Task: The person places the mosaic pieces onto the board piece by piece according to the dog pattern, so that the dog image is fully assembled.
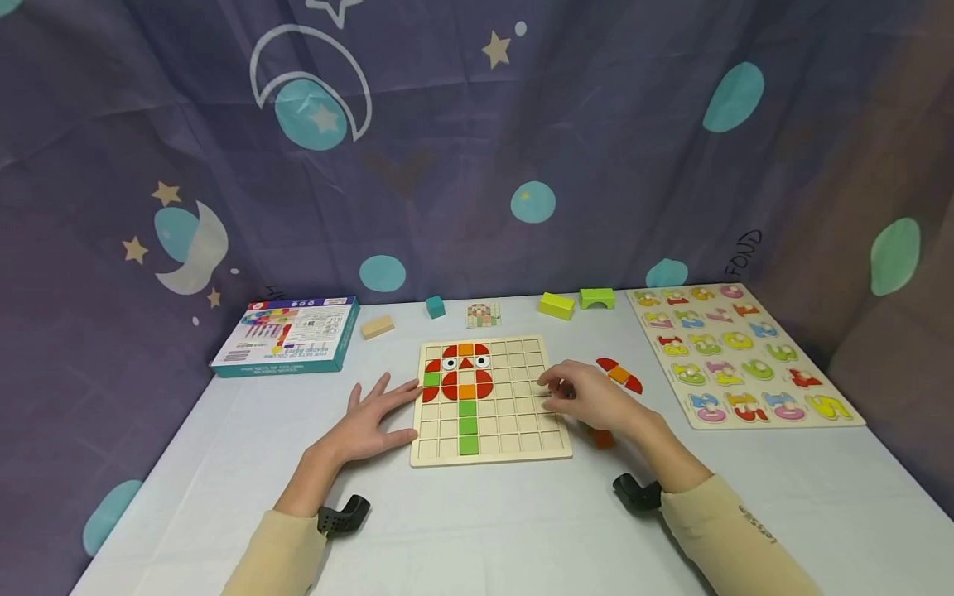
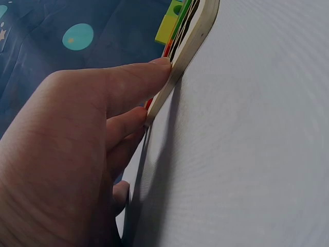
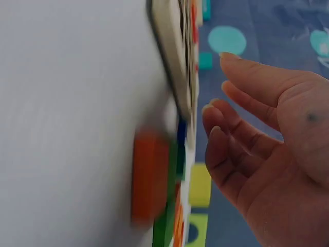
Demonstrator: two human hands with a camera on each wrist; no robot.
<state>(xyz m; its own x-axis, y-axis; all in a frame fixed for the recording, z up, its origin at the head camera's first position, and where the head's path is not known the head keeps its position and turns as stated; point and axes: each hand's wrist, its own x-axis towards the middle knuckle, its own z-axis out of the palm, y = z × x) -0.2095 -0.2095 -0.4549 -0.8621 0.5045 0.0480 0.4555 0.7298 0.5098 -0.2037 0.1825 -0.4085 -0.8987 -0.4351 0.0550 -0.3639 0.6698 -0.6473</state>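
A wooden grid board (image 1: 514, 426) lies on the table, with red, orange and green tiles (image 1: 468, 425) and two eye tiles (image 1: 482, 362) set in its left part. My left hand (image 1: 373, 422) has its fingers spread along the left edge; in the left wrist view thumb and fingertips touch the board's side (image 2: 193, 46). Over the right edge hovers my right hand (image 1: 592, 396), fingers loosely bent. The right wrist view shows nothing between thumb and fingers. Below it lie an orange block (image 3: 149, 177) and a green piece (image 3: 163, 226), both blurred. Red and orange pieces (image 1: 619, 375) lie just beyond that hand.
At the back stand a wooden block (image 1: 377, 327), a teal cube (image 1: 436, 307), a small pattern card (image 1: 484, 314), a yellow block (image 1: 556, 305) and a green arch (image 1: 597, 298). A teal box (image 1: 291, 339) lies at left, a number puzzle board (image 1: 734, 372) at right.
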